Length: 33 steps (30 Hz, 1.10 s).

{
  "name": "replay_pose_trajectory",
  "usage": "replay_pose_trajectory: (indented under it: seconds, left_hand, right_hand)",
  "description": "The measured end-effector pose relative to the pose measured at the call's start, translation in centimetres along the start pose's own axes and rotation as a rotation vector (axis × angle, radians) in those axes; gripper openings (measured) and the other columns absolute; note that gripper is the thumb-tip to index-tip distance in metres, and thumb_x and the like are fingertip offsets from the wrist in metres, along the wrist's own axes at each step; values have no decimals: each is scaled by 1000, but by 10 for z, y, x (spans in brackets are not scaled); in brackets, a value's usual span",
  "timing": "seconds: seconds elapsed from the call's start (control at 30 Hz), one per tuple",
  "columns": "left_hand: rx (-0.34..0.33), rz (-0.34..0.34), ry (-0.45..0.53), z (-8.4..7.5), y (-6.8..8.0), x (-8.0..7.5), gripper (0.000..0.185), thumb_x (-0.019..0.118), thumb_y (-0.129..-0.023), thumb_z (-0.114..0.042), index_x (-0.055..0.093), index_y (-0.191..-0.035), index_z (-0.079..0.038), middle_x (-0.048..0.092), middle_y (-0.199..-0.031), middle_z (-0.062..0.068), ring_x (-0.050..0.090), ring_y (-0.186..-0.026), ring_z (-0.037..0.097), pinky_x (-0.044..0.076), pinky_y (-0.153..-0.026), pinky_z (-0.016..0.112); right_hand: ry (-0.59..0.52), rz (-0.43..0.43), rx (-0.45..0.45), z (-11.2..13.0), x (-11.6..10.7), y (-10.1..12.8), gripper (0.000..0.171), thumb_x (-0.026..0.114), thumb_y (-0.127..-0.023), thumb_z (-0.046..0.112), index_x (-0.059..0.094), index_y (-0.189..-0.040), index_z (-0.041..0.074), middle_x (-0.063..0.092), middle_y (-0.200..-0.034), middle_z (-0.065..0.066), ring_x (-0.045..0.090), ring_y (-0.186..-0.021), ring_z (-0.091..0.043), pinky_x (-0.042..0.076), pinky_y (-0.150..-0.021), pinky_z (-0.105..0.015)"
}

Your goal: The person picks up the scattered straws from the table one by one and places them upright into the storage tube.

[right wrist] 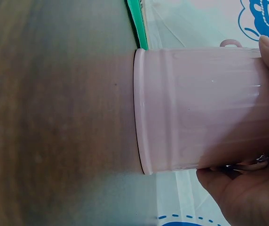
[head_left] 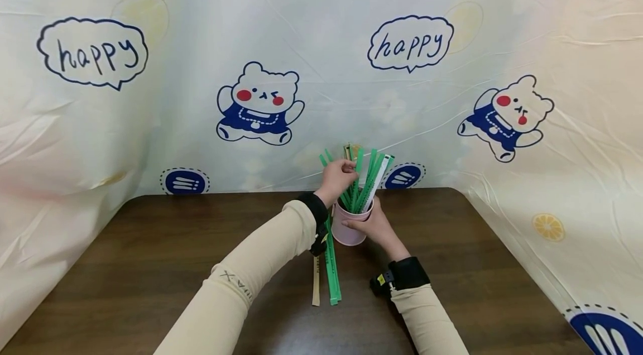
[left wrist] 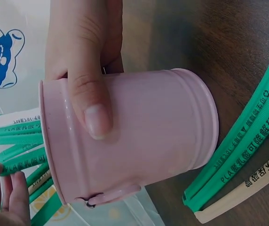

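A small pink bucket [head_left: 349, 235] stands upright on the table, holding several green-wrapped straws [head_left: 372, 176] and a white-wrapped one [head_left: 378, 181]. My right hand [head_left: 375, 226] grips its side; in the left wrist view that thumb lies along the pink wall. Over the rim, my left hand [head_left: 337, 177] pinches a green-wrapped straw [left wrist: 26, 162] between thumb and fingers. That straw's lower end is hidden among the others. Left of the bucket lie green-wrapped straws [head_left: 331, 271] and a beige-wrapped straw [head_left: 316, 282], partly covered by my left wrist.
The brown wooden table [head_left: 241, 288] ends at a back edge just behind the bucket. A printed curtain [head_left: 331, 37] with bears and lettering hangs behind and along the sides. A small looped handle [left wrist: 115, 193] sticks out from the bucket's side.
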<state>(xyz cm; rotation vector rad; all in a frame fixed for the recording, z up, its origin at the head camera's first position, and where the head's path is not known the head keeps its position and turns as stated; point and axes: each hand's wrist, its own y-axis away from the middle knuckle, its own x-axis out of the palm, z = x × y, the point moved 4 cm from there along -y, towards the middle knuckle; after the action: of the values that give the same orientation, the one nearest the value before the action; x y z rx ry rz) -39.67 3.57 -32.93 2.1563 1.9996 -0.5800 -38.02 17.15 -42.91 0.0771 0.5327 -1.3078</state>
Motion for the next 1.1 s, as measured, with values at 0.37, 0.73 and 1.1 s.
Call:
replay_pose_trajectory:
  seconds: [0.37,0.73,1.1]
  left_hand:
    - [2,-11,-6,-5,2,-5,37,58,-100,-5,63,-136,-3,70,-124,19,67,-113,33,54,-83,32]
    - [53,96,-3,-19,-1,-41,34,59,-99,-9,66,-131,-4,71,-123,21,68,-110,36,58,-96,40]
    - [66,241,-44,13,9,-83,31,61,-99,-7,65,-126,6,73,-109,22,71,-87,13,63,-84,29]
  right_hand:
    - [3,-10,-52,1,-2,2,93,81,-84,9,22,-156,1,40,-152,-26,52,-133,-41,43,-115,-59]
    - [-26,-17,-76,2,0,3,90,83,-82,6,28,-154,1,47,-149,-27,54,-132,-42,43,-114,-60]
    - [-33,-28,-149,6,-1,2,87,84,-80,2,34,-151,0,54,-143,-28,57,-127,-44,44,-113,-63]
